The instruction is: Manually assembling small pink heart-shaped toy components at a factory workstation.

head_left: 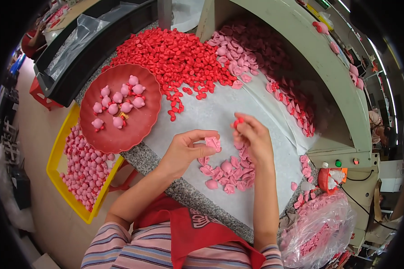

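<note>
Between the thumb and fingers of my left hand (185,150) is a pink molded piece (212,143), its hollow side turned up. My right hand (255,139) is raised a little to the right of it, pinching a small red piece (239,122) at the fingertips. The two pieces are apart. Below both hands, a cluster of loose pink pieces (229,175) lies on the white sheet (202,105). Past my hands, a big heap of small red pieces (170,56) covers the far side of the table.
At the left, a red scalloped bowl (137,132) holds several pink-and-red assembled figures (117,97). Below it stands a yellow crate (58,148) filled with more. A grey machine housing (327,67) arches over pink pieces at the right. A clear plastic bag (321,224) sits at lower right.
</note>
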The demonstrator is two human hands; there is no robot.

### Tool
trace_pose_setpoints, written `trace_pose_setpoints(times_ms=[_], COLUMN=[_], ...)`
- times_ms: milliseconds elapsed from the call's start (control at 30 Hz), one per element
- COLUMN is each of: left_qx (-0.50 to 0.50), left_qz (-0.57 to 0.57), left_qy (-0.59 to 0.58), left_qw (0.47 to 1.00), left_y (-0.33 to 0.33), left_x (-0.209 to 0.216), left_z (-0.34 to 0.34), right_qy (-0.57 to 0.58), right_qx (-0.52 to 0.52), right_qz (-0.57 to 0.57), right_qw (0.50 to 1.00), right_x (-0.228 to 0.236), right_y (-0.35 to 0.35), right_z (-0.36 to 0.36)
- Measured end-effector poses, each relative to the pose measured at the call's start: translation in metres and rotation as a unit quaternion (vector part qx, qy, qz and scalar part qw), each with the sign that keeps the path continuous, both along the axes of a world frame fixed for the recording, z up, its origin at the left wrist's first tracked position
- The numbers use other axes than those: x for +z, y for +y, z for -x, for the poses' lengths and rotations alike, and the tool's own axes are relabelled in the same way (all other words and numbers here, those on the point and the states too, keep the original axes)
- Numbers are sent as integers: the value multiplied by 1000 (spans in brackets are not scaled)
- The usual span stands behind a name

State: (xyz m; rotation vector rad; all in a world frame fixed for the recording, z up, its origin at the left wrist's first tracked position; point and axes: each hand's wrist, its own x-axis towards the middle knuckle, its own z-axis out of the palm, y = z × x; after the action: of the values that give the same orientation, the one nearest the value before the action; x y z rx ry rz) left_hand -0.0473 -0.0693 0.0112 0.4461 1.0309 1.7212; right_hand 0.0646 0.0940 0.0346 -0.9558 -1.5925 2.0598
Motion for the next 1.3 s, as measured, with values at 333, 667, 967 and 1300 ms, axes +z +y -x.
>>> trace_pose_setpoints(times_ms=[333, 667, 967, 1300], left_qx=[-104, -94, -59, -263], left_qz=[29, -3, 2, 76], left_qy=[149, -128, -15, 71], left_qw=[983, 987, 998, 959], left_y=[11, 10, 0, 14], left_x=[19, 11, 22, 33], left_z=[-20, -38, -44, -21], right_qy=[111, 41, 7, -133], right_qx=[18, -12, -16, -24], right_qz=[-61, -64, -116, -195], right_qw=[992, 997, 993, 971], right_x=[13, 34, 37, 49], right_y=[-44, -61, -72, -85], right_z=[-59, -64, -65, -66])
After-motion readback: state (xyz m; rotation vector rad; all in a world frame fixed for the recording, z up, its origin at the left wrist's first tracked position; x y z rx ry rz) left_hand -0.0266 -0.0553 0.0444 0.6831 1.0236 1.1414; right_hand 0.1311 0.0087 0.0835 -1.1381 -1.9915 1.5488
